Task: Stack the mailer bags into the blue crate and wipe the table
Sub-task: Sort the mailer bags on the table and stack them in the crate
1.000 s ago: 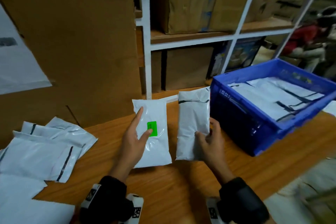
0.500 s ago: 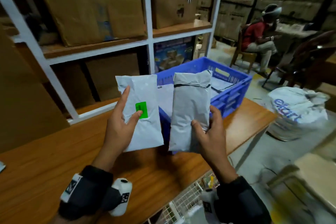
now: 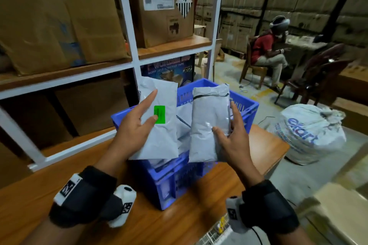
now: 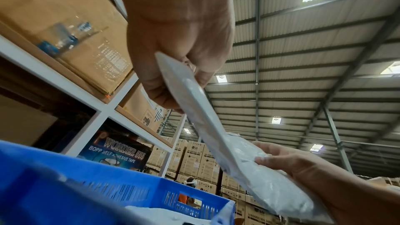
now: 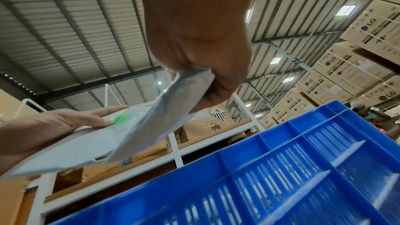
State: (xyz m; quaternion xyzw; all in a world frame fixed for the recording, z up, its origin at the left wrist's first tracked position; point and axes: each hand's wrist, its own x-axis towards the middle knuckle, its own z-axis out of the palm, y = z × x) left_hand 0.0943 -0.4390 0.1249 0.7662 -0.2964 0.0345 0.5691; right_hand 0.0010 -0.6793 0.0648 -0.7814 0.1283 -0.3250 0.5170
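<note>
My left hand (image 3: 139,125) holds a white mailer bag with a green sticker (image 3: 161,135), thumb on the sticker, fingers behind it. My right hand (image 3: 231,137) grips a second, plain white mailer bag (image 3: 209,125) by its lower part. Both bags hang above the blue crate (image 3: 245,105), which stands on the wooden table (image 3: 59,175) and holds several white mailers. In the left wrist view the left hand (image 4: 179,57) pinches the bag's edge (image 4: 194,95) above the crate wall (image 4: 108,194). In the right wrist view the right hand (image 5: 205,74) grips its bag (image 5: 164,114) over the crate (image 5: 281,168).
A white metal shelf rack (image 3: 129,26) with cardboard boxes stands behind the table. The table's right end (image 3: 274,145) drops to the floor, where a filled white sack (image 3: 310,133) lies. A seated person in a red shirt (image 3: 264,49) is farther back.
Both hands have carried their mailer bags rightward from the middle of the table to above the blue crate. The view has swung right, and the pile of mailers on the left has left the view.
</note>
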